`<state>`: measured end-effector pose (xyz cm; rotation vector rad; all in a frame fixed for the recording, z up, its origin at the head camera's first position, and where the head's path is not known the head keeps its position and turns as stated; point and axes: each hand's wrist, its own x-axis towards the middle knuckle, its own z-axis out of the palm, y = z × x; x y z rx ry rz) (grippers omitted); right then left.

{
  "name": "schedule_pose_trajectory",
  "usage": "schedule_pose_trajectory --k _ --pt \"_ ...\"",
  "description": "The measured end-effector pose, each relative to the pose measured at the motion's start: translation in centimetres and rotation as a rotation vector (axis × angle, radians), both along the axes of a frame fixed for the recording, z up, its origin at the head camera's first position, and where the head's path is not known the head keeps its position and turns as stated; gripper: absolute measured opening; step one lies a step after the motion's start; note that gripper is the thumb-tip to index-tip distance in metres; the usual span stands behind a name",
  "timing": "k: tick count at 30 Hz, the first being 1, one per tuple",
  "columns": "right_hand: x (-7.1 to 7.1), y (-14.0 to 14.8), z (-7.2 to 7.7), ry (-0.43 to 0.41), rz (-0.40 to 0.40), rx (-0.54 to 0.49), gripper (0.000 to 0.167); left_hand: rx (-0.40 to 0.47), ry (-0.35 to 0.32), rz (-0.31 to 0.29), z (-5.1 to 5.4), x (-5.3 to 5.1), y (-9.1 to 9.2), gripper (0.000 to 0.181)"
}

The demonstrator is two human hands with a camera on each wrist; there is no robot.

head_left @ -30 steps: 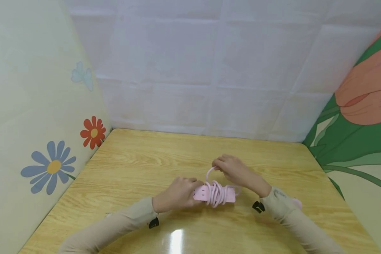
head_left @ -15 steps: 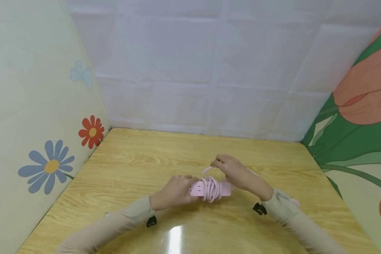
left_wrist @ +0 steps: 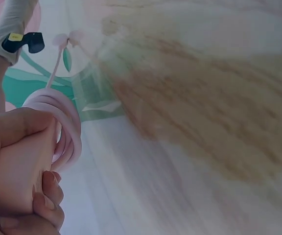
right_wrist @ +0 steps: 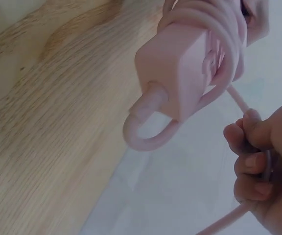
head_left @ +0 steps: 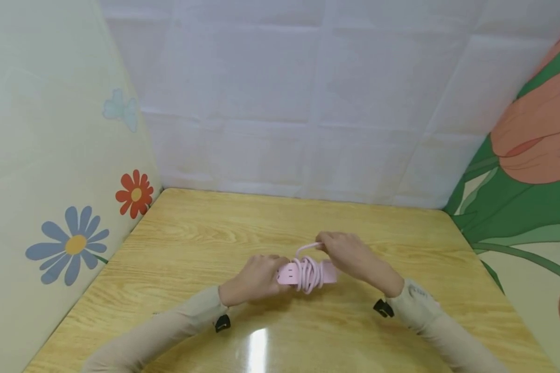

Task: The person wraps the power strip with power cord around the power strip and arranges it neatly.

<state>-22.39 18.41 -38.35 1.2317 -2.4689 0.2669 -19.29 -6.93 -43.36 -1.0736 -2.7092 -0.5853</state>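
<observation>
A pink power strip (head_left: pixel 287 275) is held above the table with its own pink cord (head_left: pixel 310 275) wound several times round its middle. My left hand (head_left: pixel 256 280) grips the strip's left end; in the left wrist view the thumb lies across the casing (left_wrist: pixel 21 178) and fingertips curl under it. Up and to the right of the coils, my right hand (head_left: pixel 354 256) holds the free length of cord, running through its curled fingers (right_wrist: pixel 253 188) in the right wrist view. There, the cord leaves the strip's end (right_wrist: pixel 160 58) in a small loop. The plug is not clearly visible.
A wood-grain table (head_left: pixel 224 228) lies beneath both hands. White sheeting (head_left: pixel 261 103) hangs behind it, and flower-patterned panels stand at the left (head_left: pixel 65 155) and right (head_left: pixel 532 223). Black wrist mounts (head_left: pixel 383 307) sit under the sleeves.
The strip and my left hand have shifted slightly left and away from me. The cord between coils and right hand now bends lower and more to the right.
</observation>
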Motion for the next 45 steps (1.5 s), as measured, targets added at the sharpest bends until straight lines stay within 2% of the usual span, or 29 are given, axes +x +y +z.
schedule_pose_trajectory --k 9,13,17,20,22,26,30,38,43,45 --pt "1.4 -0.5 0.6 0.029 0.076 -0.088 0.014 0.035 -0.002 0.002 0.4 -0.5 -0.4 0.036" --pt "1.6 -0.7 0.5 0.014 0.087 -0.119 0.013 0.045 0.014 0.008 0.8 -0.6 -0.7 0.034" --pt "1.8 -0.7 0.4 -0.011 0.109 -0.171 0.014 0.074 0.001 0.031 1.4 -1.1 -1.1 0.035" --pt "1.9 -0.8 0.5 -0.061 0.158 -0.252 0.014 0.097 -0.001 0.054 1.7 -1.7 -1.5 0.035" --pt "1.9 -0.8 0.7 -0.084 0.205 -0.310 0.010 0.113 0.021 0.078 1.8 -2.2 -1.8 0.036" --pt "2.0 -1.2 0.9 -0.059 0.297 -0.372 0.013 0.153 0.062 0.117 2.0 -3.1 -2.4 0.036" --pt "2.0 -1.5 1.0 -0.029 0.342 -0.400 0.016 0.167 0.059 0.102 2.2 -3.4 -2.5 0.036" --pt "2.4 -1.3 0.9 -0.049 0.311 -0.393 0.026 0.190 0.048 0.098 2.6 -3.3 -2.4 0.038" --pt "2.6 -1.2 0.9 -0.088 0.305 -0.410 0.016 0.265 0.068 0.119 3.0 -3.5 -2.4 0.035" --pt "2.6 -1.0 0.9 -0.101 0.315 -0.413 0.022 0.299 0.080 0.134 3.3 -3.6 -2.5 0.034"
